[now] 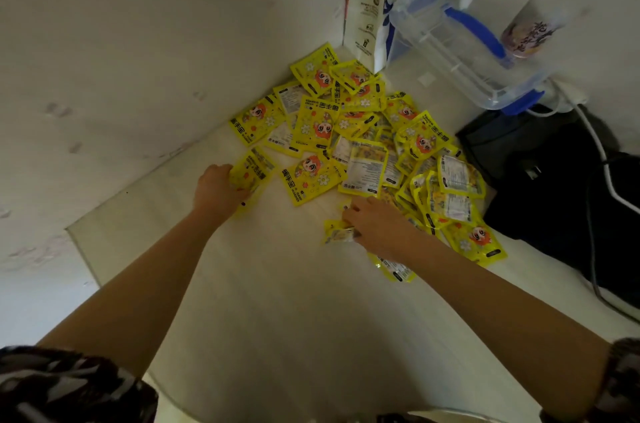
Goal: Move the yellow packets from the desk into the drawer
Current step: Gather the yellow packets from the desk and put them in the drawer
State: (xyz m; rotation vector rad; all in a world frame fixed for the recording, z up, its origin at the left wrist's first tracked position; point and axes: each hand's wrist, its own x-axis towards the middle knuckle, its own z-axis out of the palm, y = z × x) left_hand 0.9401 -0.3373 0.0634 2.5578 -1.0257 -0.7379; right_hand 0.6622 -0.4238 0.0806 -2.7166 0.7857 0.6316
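Glossy yellow foil packets [313,176] with an orange-haired cartoon face lie heaped on the pale desk. Each front carries three large black Chinese characters, 暖手宝, with small black English beside them reading "HAND WARMER"; most are seen upside down or sideways. The packets lying face down show white panels of fine print, too small to read. A white paper bag with blue markings [369,13] standing in the corner bears small dark printed lines and symbols, unreadable. A tall pale cup [530,34] at the right has dark brush-style Chinese characters on its side, too blurred to make out.
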